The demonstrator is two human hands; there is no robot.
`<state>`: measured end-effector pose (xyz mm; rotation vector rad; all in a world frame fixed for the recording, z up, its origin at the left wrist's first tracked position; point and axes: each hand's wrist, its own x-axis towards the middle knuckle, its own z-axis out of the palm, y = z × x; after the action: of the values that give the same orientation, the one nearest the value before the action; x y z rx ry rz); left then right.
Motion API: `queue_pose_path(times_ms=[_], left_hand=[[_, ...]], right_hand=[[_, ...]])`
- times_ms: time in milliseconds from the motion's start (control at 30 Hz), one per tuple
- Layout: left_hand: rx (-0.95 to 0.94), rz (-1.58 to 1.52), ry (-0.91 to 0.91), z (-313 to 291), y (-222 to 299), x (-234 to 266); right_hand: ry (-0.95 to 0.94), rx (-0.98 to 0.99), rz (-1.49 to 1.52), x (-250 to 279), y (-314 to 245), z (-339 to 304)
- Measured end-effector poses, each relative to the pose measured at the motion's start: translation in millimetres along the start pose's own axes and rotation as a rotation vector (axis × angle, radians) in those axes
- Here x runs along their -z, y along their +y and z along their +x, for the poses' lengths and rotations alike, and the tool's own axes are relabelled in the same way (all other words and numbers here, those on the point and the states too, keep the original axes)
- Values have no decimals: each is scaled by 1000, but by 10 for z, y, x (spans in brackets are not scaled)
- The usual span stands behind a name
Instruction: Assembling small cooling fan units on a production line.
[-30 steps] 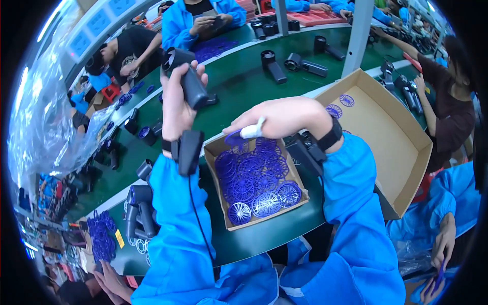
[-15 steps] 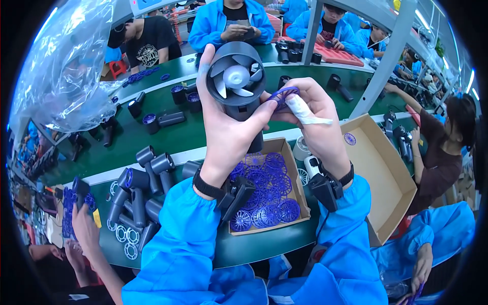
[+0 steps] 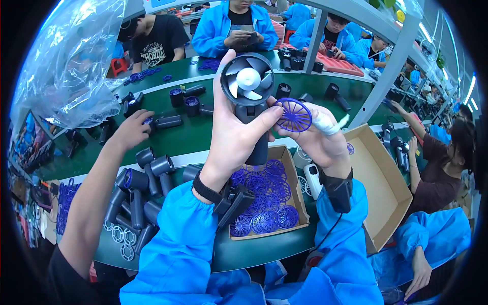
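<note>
My left hand (image 3: 231,132) is wrapped round a dark grey handheld fan (image 3: 248,113), upright, its white-hubbed blades facing me with no cover over them. In my right hand (image 3: 325,145) a round purple fan grille (image 3: 294,115) is pinched by its rim, just right of the fan head. White tape wraps one finger of that hand, its loose end sticking out. The left thumb reaches across to the grille's near edge; whether it presses on it I cannot tell. Below both hands, a cardboard box (image 3: 300,203) holds many purple grilles (image 3: 264,188).
Dark fan bodies (image 3: 137,203) lie heaped on the left, beside pale rings (image 3: 127,251). A second cardboard box (image 3: 376,203) stands at right. A co-worker's arm (image 3: 96,188) reaches in from the left. More fans (image 3: 192,104) lie on the green belt (image 3: 223,94); a metal post (image 3: 391,71) rises at right.
The grille has turned from nearly edge-on to facing me. The fan head now tilts more squarely toward me. The co-worker's arm at left has reached forward to a fan on the belt.
</note>
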<state>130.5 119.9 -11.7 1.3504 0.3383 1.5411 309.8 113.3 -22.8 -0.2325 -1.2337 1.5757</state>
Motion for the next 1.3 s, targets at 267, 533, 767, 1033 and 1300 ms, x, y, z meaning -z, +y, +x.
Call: queue_pose_path(times_ms=[267, 533, 767, 1033, 1300], left_hand=[[140, -18, -8, 24, -67, 0], [-76, 183, -149, -112, -351, -201], [-155, 304, -158, -146, -364, -225], [-140, 300, -158, -140, -349, -223], [-116, 264, -157, -83, -404, -148]], right_hand=[[177, 235, -423, -141, 8, -42], [482, 762, -1722, -506, 37, -52], [428, 849, -1784, -461, 13, -73], [376, 901, -1831, -445, 4, -61], [302, 952, -1878, -304, 31, 12]])
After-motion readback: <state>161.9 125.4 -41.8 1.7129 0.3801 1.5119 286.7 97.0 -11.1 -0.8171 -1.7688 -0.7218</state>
